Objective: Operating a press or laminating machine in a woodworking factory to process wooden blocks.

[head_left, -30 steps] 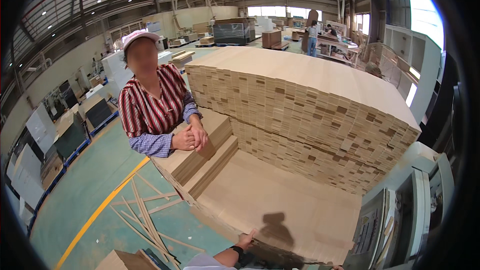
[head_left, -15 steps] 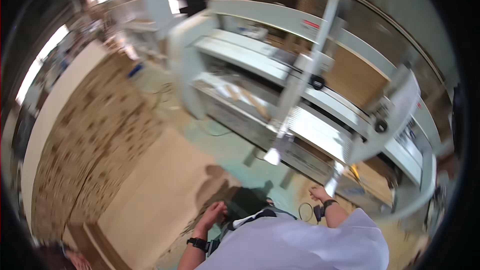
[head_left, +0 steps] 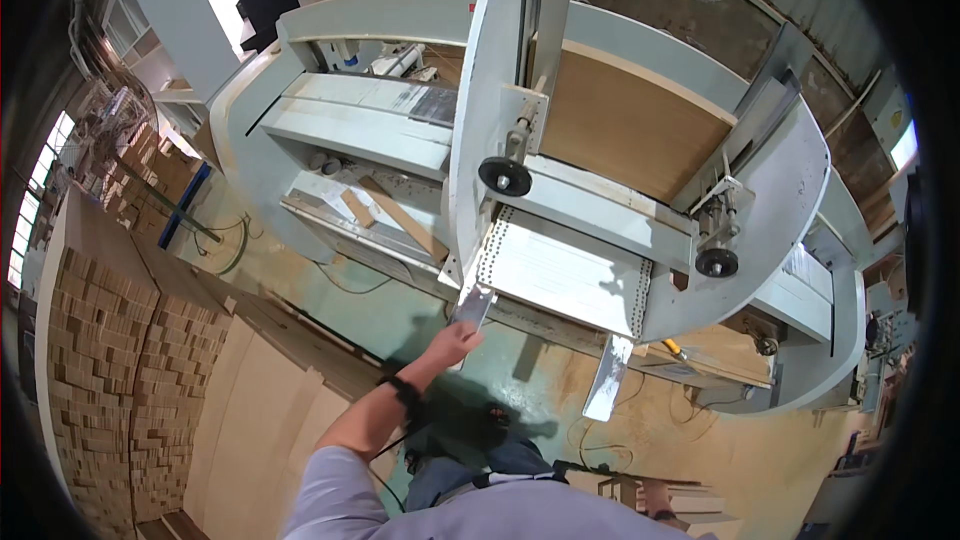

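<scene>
My left hand [head_left: 457, 343] reaches forward, fingers curled closed with nothing visible in them. In the picture it overlaps the lower end of a metal support arm [head_left: 477, 306] on a large pale grey machine [head_left: 365, 123]; whether they touch, I cannot tell. A second metal support arm [head_left: 607, 380] juts out farther right. Between them lies a white bed plate [head_left: 565, 265] with rows of holes along its sides. My right hand [head_left: 657, 497] is low at my right side beside stacked wooden pieces [head_left: 705, 506], its fingers not clear.
Tall stacks of wooden strips [head_left: 95, 370] stand at left, beside pale boards [head_left: 255, 405]. Two black handwheels [head_left: 505, 177] sit on the machine's uprights, a brown panel [head_left: 630, 125] between them. Loose wood strips [head_left: 400, 215] lie on its shelf. Cables [head_left: 605, 440] trail over the floor.
My view has turned and come closer to the machine. My left hand has moved forward toward the support arm. My right hand has dropped back to my side.
</scene>
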